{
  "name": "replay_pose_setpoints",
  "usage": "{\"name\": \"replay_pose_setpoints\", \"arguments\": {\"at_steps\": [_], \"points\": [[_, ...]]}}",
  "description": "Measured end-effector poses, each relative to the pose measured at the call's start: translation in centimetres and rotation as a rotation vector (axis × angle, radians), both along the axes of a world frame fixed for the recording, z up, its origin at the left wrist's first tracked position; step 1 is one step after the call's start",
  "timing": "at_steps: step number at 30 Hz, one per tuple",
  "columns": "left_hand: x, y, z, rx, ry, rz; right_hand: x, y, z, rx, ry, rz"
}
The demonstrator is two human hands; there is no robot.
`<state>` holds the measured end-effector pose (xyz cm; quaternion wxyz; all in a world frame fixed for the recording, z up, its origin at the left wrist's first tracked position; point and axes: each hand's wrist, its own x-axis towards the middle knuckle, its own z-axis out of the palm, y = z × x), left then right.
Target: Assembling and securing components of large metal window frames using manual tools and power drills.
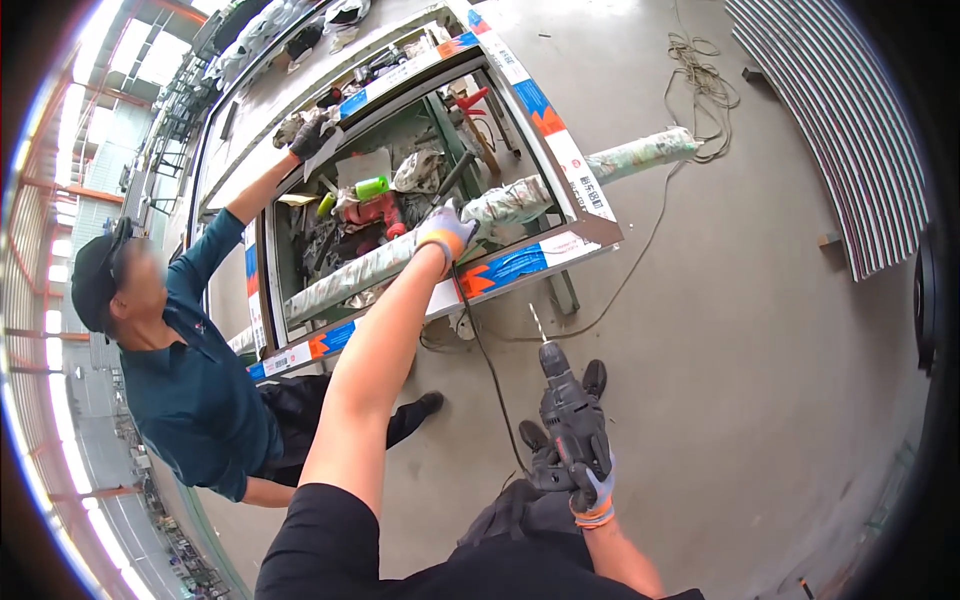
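Note:
My right hand [594,492], in a grey glove with an orange cuff, is closed round the grip of a black power drill [572,410]. The drill's long twist bit [537,322] points up and away from me. My left hand [447,232], gloved alike, reaches over the near side of a rectangular metal frame [525,262]. Its fingers are curled next to a dark bar [455,178] and above a film-wrapped beam [370,268]; what they hold is hidden. A black cord [487,360] hangs from beside that hand down to the drill. Inside the frame lies a red power tool [372,214].
A co-worker [200,360] in a dark green shirt stands at the left, one gloved hand [313,135] on the frame's far-left side. Loose cord [700,85] lies coiled on the floor at the far right. Stacked metal profiles [840,120] stand beyond it.

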<state>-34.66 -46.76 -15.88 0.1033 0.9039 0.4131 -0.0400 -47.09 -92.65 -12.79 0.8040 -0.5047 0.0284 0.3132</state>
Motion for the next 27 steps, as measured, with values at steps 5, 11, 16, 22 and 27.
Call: {"name": "replay_pose_setpoints", "arguments": {"at_steps": [5,11,16,22,27], "points": [[1.7,2.8,-3.1,-0.1,-0.009,0.002,2.1,0.3,-0.5,-0.045,-0.007,0.099],[1.8,2.8,1.1,0.2,0.18,-0.228,4.4,0.4,-1.2,0.006,-0.019,0.164],[-6.1,4.6,4.6,0.343,0.412,0.071,3.8,0.7,-1.1,-0.039,-0.043,0.088],[-15.2,3.8,3.3,0.521,0.441,-0.128,2.1,1.9,-3.2,0.173,0.034,0.153],[-11.2,-6.2,0.4,0.183,-0.229,-0.309,-0.8,3.9,-5.4,-0.072,-0.184,0.106]]}}
